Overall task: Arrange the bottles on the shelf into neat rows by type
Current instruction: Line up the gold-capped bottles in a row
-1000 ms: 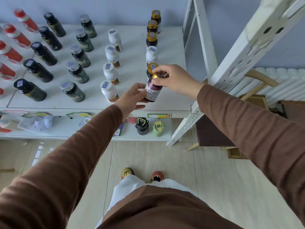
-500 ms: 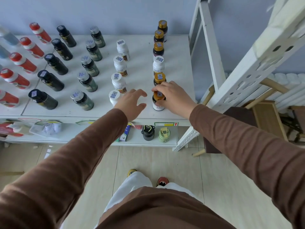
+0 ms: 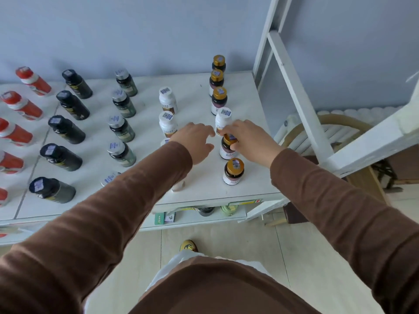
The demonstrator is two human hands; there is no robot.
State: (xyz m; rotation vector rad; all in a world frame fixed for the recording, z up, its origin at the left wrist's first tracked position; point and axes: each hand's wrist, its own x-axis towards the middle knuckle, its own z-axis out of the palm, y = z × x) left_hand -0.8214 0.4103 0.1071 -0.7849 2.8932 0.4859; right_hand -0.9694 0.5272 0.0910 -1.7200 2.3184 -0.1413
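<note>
The right hand (image 3: 250,143) pinches the gold cap of a dark glass bottle with a white label (image 3: 227,148), standing on the white shelf (image 3: 247,109) in the gold-capped row, seemingly to align it, while the left hand (image 3: 195,141), fingers loose and empty, reaches toward the misplaced white plastic bottle (image 3: 222,120).

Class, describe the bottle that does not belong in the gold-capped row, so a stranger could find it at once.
Start at the white shelf and follow its rightmost row of bottles. Fourth from the back, just beyond the right hand, stands the white bottle. It alone has a white cap and body; its neighbours are dark with gold caps.
</note>
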